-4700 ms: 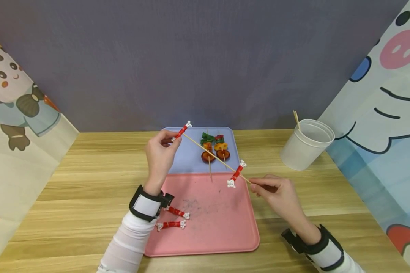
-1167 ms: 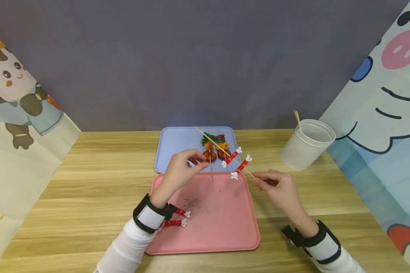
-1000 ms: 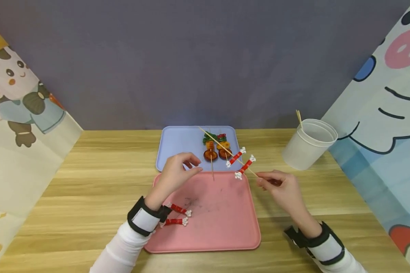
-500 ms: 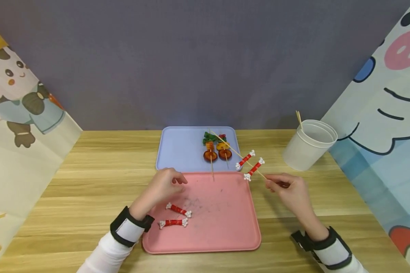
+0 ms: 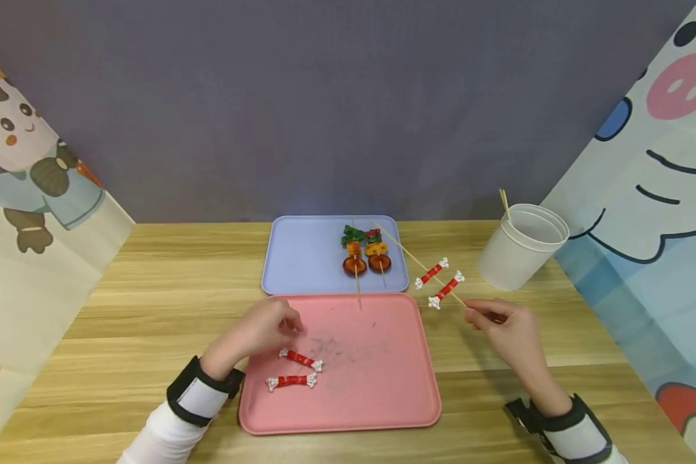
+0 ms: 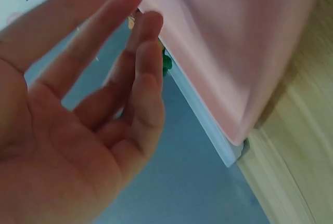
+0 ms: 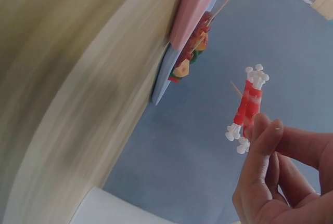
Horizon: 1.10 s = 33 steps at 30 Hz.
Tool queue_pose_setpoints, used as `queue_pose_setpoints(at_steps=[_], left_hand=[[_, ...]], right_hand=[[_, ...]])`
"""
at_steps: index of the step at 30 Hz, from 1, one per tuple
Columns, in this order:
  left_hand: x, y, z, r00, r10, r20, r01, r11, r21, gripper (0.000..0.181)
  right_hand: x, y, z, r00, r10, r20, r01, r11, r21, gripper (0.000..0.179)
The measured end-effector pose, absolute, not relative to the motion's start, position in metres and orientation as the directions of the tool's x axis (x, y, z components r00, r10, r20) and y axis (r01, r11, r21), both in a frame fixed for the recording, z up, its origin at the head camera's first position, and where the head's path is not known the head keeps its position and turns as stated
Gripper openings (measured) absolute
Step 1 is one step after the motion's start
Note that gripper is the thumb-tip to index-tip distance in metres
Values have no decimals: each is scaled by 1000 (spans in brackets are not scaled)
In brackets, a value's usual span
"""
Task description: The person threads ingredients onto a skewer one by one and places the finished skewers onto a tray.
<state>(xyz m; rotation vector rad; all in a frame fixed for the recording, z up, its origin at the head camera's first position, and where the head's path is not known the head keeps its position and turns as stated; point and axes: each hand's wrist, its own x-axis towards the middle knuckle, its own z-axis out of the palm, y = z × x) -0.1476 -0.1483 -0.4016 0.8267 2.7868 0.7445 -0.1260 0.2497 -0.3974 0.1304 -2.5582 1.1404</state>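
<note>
My right hand [image 5: 507,328] pinches the lower end of a thin wooden skewer [image 5: 403,249]. Threaded on it are two red pieces with white knobbed ends, a farther one [image 5: 432,273] and a nearer one [image 5: 446,290]; the right wrist view shows both red pieces [image 7: 250,107] just beyond the fingertips. My left hand [image 5: 261,328] hovers over the left edge of the pink tray [image 5: 371,386], fingers loosely bent and holding nothing. In the left wrist view that hand [image 6: 99,99] shows a bare palm. Two more red pieces lie on the tray near it, one slanted [image 5: 300,359] and one level [image 5: 291,381].
Behind the pink tray a blue tray [image 5: 301,258] bears two loaded skewers, left [image 5: 354,258] and right [image 5: 378,258]. One stick end overhangs the pink tray. A white bucket [image 5: 510,258] with a few sticks stands at the back right, near the wall.
The left hand has let go of the second red piece, now beside the first on the skewer, and moved down-left toward the loose pieces. The right hand has carried the skewer rightward.
</note>
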Motion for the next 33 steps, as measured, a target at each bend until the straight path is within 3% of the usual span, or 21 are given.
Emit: queue_pose_setpoints(at_steps=[8, 33], left_hand=[[-142, -150, -403, -758, 644, -104, 516, 690, 508, 15], [-139, -147, -402, -746, 639, -188, 490, 718, 495, 19]], right_hand=[[-128, 256, -402, -938, 79, 337, -183, 713, -676, 14], [-129, 254, -404, -937, 67, 343, -182, 743, -644, 12]])
